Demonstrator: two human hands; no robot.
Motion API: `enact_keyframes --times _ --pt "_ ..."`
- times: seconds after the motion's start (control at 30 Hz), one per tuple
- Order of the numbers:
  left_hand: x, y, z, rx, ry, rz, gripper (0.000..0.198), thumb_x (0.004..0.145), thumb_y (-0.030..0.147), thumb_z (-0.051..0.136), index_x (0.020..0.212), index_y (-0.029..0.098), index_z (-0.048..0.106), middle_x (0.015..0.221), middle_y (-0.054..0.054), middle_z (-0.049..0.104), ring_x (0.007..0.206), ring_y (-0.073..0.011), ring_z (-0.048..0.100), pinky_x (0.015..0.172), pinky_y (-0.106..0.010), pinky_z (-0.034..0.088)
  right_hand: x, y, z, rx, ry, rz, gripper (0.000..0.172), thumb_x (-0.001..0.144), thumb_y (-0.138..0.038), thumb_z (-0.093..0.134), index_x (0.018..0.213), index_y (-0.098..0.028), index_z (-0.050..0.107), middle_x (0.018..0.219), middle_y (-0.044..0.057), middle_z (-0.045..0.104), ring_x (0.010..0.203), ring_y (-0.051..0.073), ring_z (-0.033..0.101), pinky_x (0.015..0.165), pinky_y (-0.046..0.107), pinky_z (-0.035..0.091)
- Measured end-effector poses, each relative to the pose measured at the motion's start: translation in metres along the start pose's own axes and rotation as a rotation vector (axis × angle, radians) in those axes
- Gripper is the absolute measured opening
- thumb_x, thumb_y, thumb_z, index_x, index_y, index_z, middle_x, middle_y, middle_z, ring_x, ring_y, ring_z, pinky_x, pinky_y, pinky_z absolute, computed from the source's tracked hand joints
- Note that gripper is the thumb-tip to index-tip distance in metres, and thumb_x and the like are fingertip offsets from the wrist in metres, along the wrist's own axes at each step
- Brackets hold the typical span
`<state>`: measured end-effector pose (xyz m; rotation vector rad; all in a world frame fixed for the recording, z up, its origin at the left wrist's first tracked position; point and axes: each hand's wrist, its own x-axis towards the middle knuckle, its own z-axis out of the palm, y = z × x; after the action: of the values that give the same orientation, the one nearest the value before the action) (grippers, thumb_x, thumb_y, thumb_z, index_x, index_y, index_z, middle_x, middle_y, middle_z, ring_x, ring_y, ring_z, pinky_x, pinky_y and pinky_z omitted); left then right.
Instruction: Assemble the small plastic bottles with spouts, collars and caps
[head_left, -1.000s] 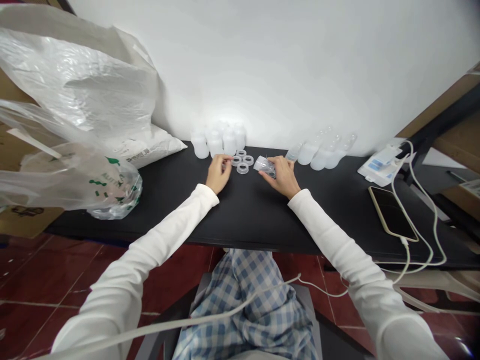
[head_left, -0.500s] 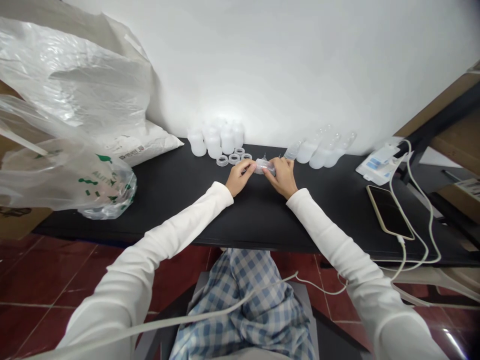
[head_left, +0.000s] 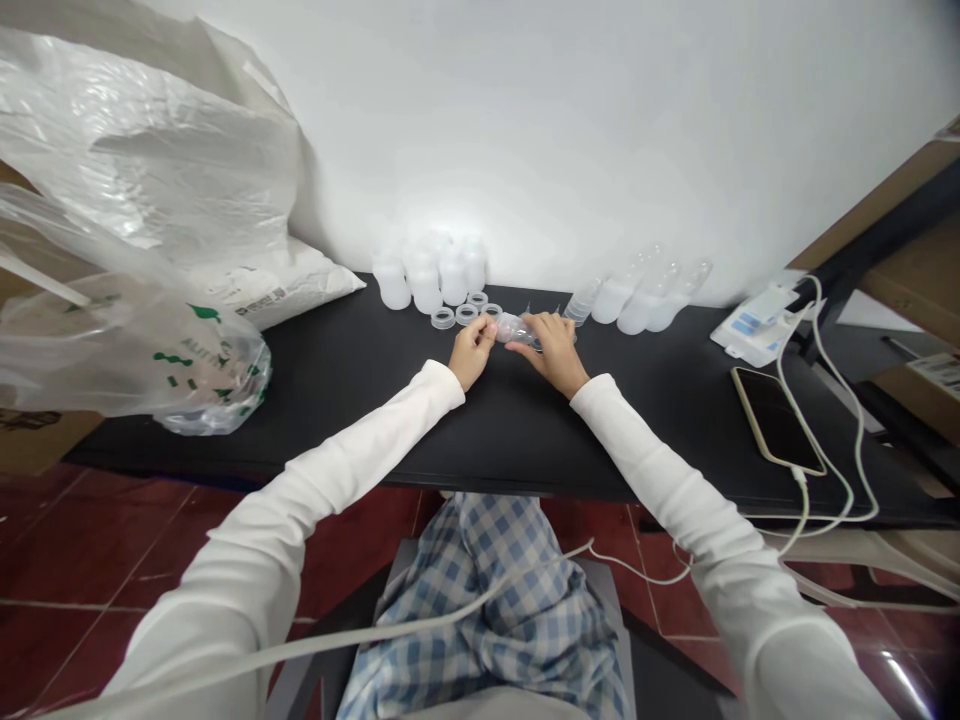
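Observation:
Above the black table, my right hand is closed round a clear plastic bottle cap lying sideways, its rounded part under the fingers. My left hand pinches the cap's left end, and a fingertip shows pinkish through the plastic. Several clear screw rings lie just beyond my left hand. Behind them stand several milky white bottles. Close to my right hand a ribbed clear piece leans, next to several milky bottles with long clear caps. Small pointed clear parts show behind my right fingers, partly hidden.
Large white plastic bags and a clear bag with green print fill the left end of the table. On the right lie a phone on a charging cable and a white-blue package. A cable crosses my lap.
The clear cap has shifted slightly left and turned, with more of its rounded part showing. My left fingers have moved to its end, and my right fingers lie further over it.

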<state>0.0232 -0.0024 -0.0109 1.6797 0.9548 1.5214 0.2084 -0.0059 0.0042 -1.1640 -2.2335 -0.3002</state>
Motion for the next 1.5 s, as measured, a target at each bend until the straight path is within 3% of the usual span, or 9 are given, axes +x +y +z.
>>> enact_keyframes --times 0.13,0.27,0.4,0.53,0.73,0.9,1.13,1.33,1.5 --pt "0.001 -0.004 0.001 -0.029 0.057 -0.119 0.051 0.093 0.06 0.056 0.065 0.02 0.045 0.06 0.003 0.04 0.06 -0.0117 0.035 0.061 -0.028 0.031 -0.001 0.0 -0.002 -0.039 -0.05 -0.167 0.032 0.102 -0.024 0.046 0.131 -0.019 0.059 0.122 0.015 0.065 0.102 0.026 0.057 0.087 0.039 0.038" --pt "0.005 -0.005 0.0 -0.108 0.064 -0.259 0.046 0.095 0.046 0.06 0.06 0.019 0.045 0.057 0.004 0.04 0.057 -0.0112 0.035 0.06 -0.027 0.031 -0.002 0.003 -0.002 -0.039 -0.114 -0.308 0.054 0.093 0.0 0.036 0.134 -0.026 0.059 0.133 0.012 0.061 0.107 0.023 0.056 0.088 0.039 0.04" --pt "0.005 0.0 -0.001 -0.174 0.05 -0.296 0.045 0.094 0.041 0.063 0.058 0.019 0.045 0.054 0.004 0.038 0.053 -0.0103 0.034 0.055 -0.027 0.029 -0.002 0.003 -0.003 0.007 -0.118 -0.277 0.054 0.091 -0.001 0.034 0.133 -0.025 0.059 0.133 0.014 0.062 0.111 0.024 0.057 0.089 0.041 0.042" --pt "0.005 0.004 -0.002 -0.224 0.037 -0.317 0.046 0.092 0.045 0.065 0.059 0.019 0.047 0.051 0.005 0.039 0.049 -0.0088 0.035 0.051 -0.025 0.028 -0.002 -0.005 -0.007 0.033 -0.104 -0.216 0.039 0.099 -0.024 0.043 0.135 -0.018 0.056 0.131 0.018 0.061 0.116 0.029 0.056 0.092 0.042 0.043" --pt "0.004 0.013 0.0 -0.229 0.009 -0.338 0.044 0.09 0.048 0.067 0.062 0.018 0.051 0.05 0.005 0.04 0.049 -0.0083 0.035 0.049 -0.025 0.028 -0.002 -0.01 -0.009 -0.004 -0.044 -0.053 0.055 0.099 -0.056 0.046 0.132 -0.013 0.056 0.125 0.019 0.065 0.11 0.032 0.058 0.095 0.044 0.04" --pt "0.004 0.017 0.001 -0.213 -0.01 -0.317 0.041 0.091 0.043 0.068 0.063 0.018 0.052 0.052 0.006 0.039 0.05 -0.0076 0.034 0.051 -0.025 0.028 -0.002 -0.004 -0.004 -0.015 -0.082 -0.035 0.046 0.104 -0.05 0.039 0.122 -0.015 0.063 0.109 0.014 0.073 0.098 0.028 0.06 0.093 0.041 0.037" --pt "0.005 0.011 0.0 -0.25 0.037 -0.381 0.043 0.089 0.044 0.069 0.061 0.017 0.05 0.053 0.005 0.04 0.049 -0.0061 0.032 0.047 -0.023 0.025 -0.002 -0.007 -0.004 -0.032 -0.141 -0.113 0.045 0.105 -0.042 0.042 0.139 -0.016 0.056 0.12 0.015 0.073 0.106 0.028 0.062 0.094 0.042 0.037" --pt "0.008 0.005 -0.004 -0.353 0.082 -0.432 0.04 0.088 0.04 0.069 0.061 0.017 0.051 0.051 0.005 0.04 0.045 -0.0049 0.033 0.043 -0.022 0.024 -0.005 -0.013 -0.015 -0.116 -0.137 -0.309 0.051 0.098 -0.007 0.04 0.136 -0.033 0.061 0.143 0.007 0.062 0.121 0.025 0.055 0.1 0.043 0.036" --pt "0.012 0.005 -0.007 -0.416 0.175 -0.489 0.035 0.091 0.034 0.064 0.064 0.017 0.052 0.054 0.004 0.046 0.045 -0.0048 0.037 0.042 -0.021 0.026 -0.005 -0.006 -0.016 -0.135 -0.048 -0.214 0.052 0.096 -0.006 0.038 0.129 -0.035 0.066 0.137 0.006 0.064 0.116 0.024 0.055 0.097 0.042 0.037"
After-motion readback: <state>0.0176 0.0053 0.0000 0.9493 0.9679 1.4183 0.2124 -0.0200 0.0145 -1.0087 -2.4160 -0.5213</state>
